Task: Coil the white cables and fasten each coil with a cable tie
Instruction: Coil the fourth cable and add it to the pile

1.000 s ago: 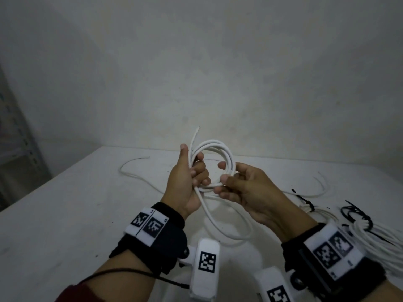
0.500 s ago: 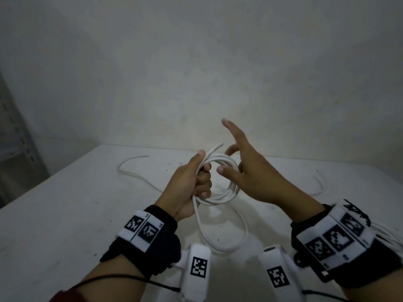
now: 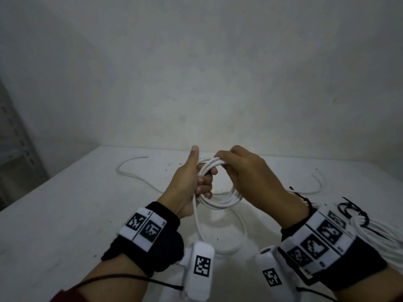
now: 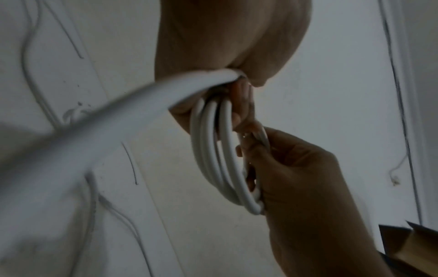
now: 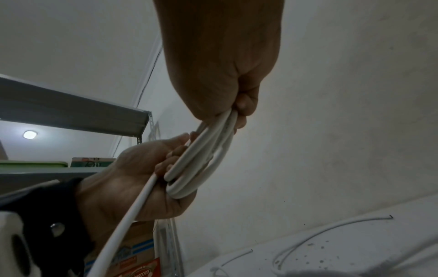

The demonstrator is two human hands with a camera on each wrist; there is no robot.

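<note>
A white cable coil (image 3: 220, 200) of several loops hangs above the white table (image 3: 65, 214). My left hand (image 3: 192, 182) grips its left side, thumb pointing up, fingers curled round the strands (image 5: 189, 168). My right hand (image 3: 242, 171) grips the top of the coil (image 4: 227, 168) from above. A loose length of the same cable (image 3: 218, 240) droops from my left hand in a big loop towards me. Black cable ties (image 3: 353, 209) lie at the right by finished coils (image 3: 377, 234).
Two more loose white cables lie on the table, one at the far left (image 3: 130, 168) and one at the far right (image 3: 316, 186). A grey metal shelf (image 5: 71, 105) stands left of the table. The wall rises just behind the table's far edge.
My right hand, spread open above the coil half a second ago, has come down and closed over the coil's top. The left hand keeps its grip; the coil sits a little lower.
</note>
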